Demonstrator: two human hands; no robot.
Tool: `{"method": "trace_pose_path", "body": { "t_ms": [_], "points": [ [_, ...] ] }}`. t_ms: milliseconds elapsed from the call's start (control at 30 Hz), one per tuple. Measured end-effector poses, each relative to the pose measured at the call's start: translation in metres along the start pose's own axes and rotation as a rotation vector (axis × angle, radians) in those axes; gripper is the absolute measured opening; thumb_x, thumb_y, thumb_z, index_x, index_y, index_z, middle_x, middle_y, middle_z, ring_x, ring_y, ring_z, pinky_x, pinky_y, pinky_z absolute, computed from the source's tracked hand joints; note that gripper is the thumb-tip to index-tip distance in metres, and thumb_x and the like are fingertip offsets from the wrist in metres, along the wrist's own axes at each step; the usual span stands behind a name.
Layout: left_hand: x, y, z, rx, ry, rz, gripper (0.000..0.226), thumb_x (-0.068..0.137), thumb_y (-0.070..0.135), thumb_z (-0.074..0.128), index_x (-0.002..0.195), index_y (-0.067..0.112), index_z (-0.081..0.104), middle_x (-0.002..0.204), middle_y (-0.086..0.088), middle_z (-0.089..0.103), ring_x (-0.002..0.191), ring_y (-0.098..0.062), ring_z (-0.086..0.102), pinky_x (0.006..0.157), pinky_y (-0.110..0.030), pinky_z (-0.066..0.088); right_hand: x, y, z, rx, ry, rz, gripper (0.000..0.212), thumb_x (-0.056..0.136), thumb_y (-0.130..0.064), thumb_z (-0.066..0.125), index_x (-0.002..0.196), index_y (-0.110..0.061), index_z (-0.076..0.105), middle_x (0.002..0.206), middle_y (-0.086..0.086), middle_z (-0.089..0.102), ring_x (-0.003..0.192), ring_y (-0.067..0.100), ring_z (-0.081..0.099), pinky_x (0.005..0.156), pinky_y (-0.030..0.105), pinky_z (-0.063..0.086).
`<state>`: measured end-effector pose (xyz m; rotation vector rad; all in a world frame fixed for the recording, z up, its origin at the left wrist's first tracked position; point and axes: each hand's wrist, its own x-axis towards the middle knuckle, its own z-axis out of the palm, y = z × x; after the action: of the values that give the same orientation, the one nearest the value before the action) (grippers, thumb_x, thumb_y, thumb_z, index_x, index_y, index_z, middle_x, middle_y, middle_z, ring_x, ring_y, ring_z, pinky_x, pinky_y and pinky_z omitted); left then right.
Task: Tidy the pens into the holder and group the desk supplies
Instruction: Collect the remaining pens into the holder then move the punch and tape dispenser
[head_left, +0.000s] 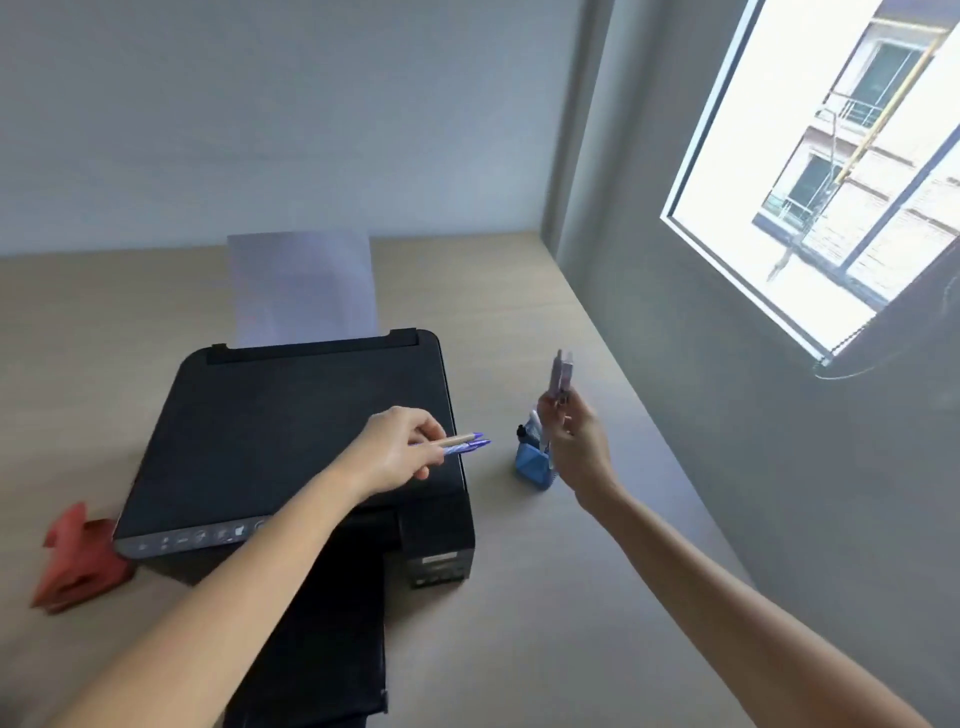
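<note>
Over printer (291, 441) — left hand (389, 452) pinching pens (462, 444).

The light wooden desk (519, 322) carries a black printer (291, 447), a blue pen holder (531, 467) beside it, and a red object (78, 561) at the left.

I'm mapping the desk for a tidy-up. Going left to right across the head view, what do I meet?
Red object → black printer → left hand with pens → blue pen holder → right hand with pale pens → window.
</note>
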<state>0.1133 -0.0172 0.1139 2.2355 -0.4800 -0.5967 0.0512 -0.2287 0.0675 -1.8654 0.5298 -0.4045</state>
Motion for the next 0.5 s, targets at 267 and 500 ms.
{"method": "trace_pose_path", "body": {
  "t_ms": [267,500],
  "points": [
    [0.119,0.057,0.097,0.132,0.053,-0.055,0.011,0.080,0.009,0.069,0.085,0.000,0.074,0.077,-0.013,0.071,0.071,-0.025,0.065,0.062,-0.028,0.050,0.069,0.062,-0.026,0.187,0.153,0.216,0.008,0.090,-0.009,0.058,0.088,-0.016,0.061,0.081,0.000,0.065,0.074,0.019,0.061,0.069,0.030,0.047],
    [0.172,0.047,0.136,0.245,-0.022,-0.113,0.011,0.079,0.013,0.066,0.085,0.010,0.075,0.094,-0.012,0.075,0.089,-0.029,0.071,0.083,-0.038,0.060,0.085,0.096,-0.003,0.114,0.100,0.263,0.005,0.089,-0.013,0.060,0.094,-0.012,0.061,0.084,0.004,0.068,0.077,0.020,0.063,0.065,0.031,0.052]
  ]
}}
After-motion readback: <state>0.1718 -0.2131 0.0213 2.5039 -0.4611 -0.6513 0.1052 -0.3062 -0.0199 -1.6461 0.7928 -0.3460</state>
